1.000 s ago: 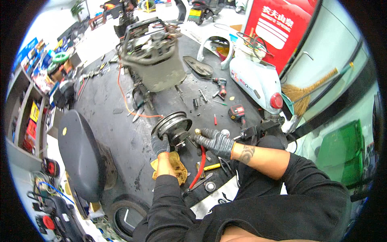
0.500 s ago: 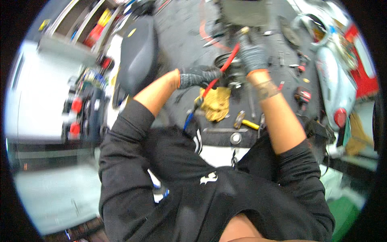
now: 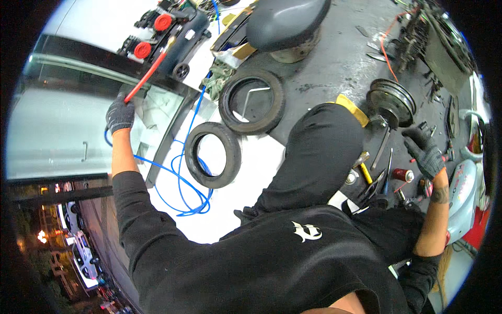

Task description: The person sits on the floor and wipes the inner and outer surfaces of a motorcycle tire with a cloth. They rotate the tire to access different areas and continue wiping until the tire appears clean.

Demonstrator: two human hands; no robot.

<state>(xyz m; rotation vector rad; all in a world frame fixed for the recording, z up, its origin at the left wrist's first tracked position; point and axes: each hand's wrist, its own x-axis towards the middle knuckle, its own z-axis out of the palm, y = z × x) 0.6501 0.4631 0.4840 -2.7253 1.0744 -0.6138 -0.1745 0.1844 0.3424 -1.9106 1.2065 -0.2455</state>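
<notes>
My left hand (image 3: 121,112), in a grey glove, is closed around the lower end of a red air hose (image 3: 149,77). This hose slants up to the right, toward a brass-coloured tip beside a dark machine with red caps. A blue hose (image 3: 178,172) runs from near that hand and lies in loops on the white floor. On the right, my gloved right hand (image 3: 424,150) is open, its fingers reaching toward the black wheel rim (image 3: 391,102). I see nothing held in it. A yellow cloth (image 3: 351,109) shows between my knee and the rim.
Two tyres (image 3: 213,155) lie left of my legs. A hammer (image 3: 364,166), a red can (image 3: 402,175) and several hand tools surround my right arm. A dark scooter seat (image 3: 287,23) stands at the far side; a pale blue body panel (image 3: 463,196) is at right.
The view has swung left. My left hand has carried the red hose from beside the rim out to the left. My right hand has let go of the hose's tip end.
</notes>
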